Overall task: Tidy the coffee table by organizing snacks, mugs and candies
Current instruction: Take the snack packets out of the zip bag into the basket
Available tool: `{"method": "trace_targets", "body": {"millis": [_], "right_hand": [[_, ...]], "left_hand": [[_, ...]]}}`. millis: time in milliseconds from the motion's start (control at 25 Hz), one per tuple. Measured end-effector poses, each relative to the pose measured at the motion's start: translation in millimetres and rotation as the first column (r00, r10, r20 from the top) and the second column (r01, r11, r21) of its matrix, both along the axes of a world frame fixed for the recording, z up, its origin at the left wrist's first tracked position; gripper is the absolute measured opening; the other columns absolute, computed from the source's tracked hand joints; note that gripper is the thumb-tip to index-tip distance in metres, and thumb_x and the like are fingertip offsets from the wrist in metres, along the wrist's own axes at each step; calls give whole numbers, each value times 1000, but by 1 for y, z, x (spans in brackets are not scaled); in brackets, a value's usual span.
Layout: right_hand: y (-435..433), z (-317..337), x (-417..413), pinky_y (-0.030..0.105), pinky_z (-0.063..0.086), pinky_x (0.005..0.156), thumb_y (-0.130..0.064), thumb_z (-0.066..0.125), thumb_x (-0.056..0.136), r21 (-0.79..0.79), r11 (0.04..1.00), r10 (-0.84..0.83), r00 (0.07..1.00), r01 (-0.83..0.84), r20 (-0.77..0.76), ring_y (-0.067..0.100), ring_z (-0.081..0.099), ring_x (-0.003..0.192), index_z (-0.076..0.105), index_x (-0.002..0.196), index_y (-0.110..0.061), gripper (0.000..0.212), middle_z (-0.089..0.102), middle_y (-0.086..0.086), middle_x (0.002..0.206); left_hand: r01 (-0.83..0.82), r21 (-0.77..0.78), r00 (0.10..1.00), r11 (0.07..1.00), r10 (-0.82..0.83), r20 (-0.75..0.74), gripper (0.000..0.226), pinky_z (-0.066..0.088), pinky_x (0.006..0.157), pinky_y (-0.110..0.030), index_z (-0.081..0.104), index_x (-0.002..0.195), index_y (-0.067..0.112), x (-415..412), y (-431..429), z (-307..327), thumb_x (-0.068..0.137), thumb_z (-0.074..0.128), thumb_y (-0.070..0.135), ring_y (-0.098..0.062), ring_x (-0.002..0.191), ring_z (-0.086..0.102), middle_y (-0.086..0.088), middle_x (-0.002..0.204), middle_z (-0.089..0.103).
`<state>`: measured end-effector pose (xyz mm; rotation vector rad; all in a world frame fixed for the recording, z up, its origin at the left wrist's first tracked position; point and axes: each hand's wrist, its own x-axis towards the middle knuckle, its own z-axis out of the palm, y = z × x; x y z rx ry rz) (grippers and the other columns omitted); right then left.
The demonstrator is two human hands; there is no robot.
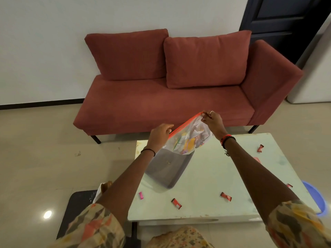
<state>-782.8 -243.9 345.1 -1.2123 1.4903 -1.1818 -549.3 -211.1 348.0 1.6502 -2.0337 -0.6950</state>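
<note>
A clear zip bag (189, 138) of snacks is pinched at its orange-edged top — left hand (160, 136) and right hand (214, 122) at opposite corners — with candies (176, 203) scattered below on the coffee table (215, 176).

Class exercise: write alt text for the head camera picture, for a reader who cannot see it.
Two hands, left hand and right hand, hold up a clear zip bag of snacks by its orange top edge above a pale coffee table. A grey tray and several wrapped candies lie on the table, with a red sofa behind.
</note>
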Motion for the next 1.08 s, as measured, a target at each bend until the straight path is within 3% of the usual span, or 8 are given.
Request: {"method": "trace_targets", "body": {"millis": [120, 240, 400, 520, 760, 960, 1040, 1080], "right_hand": [[6, -1, 2, 13, 50, 69, -1, 45, 95, 4, 999, 34, 999, -34, -23, 11, 55, 77, 61, 81, -17, 27, 58, 5, 88], [9, -3, 9, 29, 52, 86, 3, 44, 95, 5, 996, 93, 996, -92, -14, 17, 57, 89, 63, 98, 0, 20, 59, 10, 94], [12, -3, 18, 34, 50, 92, 4, 43, 96, 7, 992, 129, 992, -129, 9, 20, 58, 93, 61, 106, 11, 22, 60, 13, 97], [13, -2, 19, 28, 52, 90, 1, 44, 96, 10, 991, 136, 990, -136, 24, 19, 59, 94, 61, 106, 9, 21, 60, 13, 98], [16, 0, 14, 26, 51, 93, -4, 48, 97, 28, 983, 178, 980, -181, 84, 14, 58, 95, 61, 111, 8, 23, 60, 10, 100], [15, 5, 14, 37, 47, 103, -4, 48, 97, 49, 979, 193, 974, -200, 121, 21, 57, 105, 56, 121, 10, 29, 61, 17, 112], [11, 4, 13, 43, 46, 104, -1, 48, 96, 76, 981, 180, 983, -181, 25, 23, 58, 102, 60, 119, 8, 27, 63, 26, 115], [10, 4, 14, 41, 46, 104, 0, 48, 95, 80, 984, 170, 977, -160, -130, 23, 59, 101, 63, 118, 3, 28, 63, 27, 117]], "left_hand": [[21, -9, 995, 1000, -20, 98, 33, 41, 105, -43, 59, 126, 16, -7, -4, 4, 95, 50, 21, -19, 117, 60, -3, 125, 65], [43, 26, 985, 999, -47, 169, 29, 43, 100, -38, 66, 115, 19, -8, -5, 2, 93, 51, 30, -14, 99, 67, 1, 107, 73], [53, 144, 998, 988, -49, -32, 46, 43, 63, -32, 71, 83, 9, -17, -1, -3, 94, 45, 45, -19, 49, 52, -11, 69, 68], [97, 193, 987, 976, -69, -145, 34, 37, 57, -30, 73, 83, 12, -19, 0, -7, 89, 57, 42, -20, 55, 42, -13, 67, 66], [67, 183, 994, 981, -50, -94, 15, 53, 74, -33, 70, 90, 6, -21, -3, -14, 83, 63, 17, -18, 73, 64, -10, 89, 74], [29, 150, 997, 988, -18, -77, 17, 39, 60, -28, 50, 74, 16, -25, -6, -19, 84, 63, 19, -15, 63, 48, 3, 66, 52], [-19, 126, 995, 992, 31, -99, 19, 39, 58, -27, 48, 73, 15, -23, -10, -19, 85, 62, 17, -16, 60, 47, 5, 61, 48], [-49, 115, 992, 992, 62, -112, 17, 42, 59, -30, 48, 75, 14, -21, -12, -19, 86, 60, 15, -18, 61, 49, 4, 61, 48]]}}
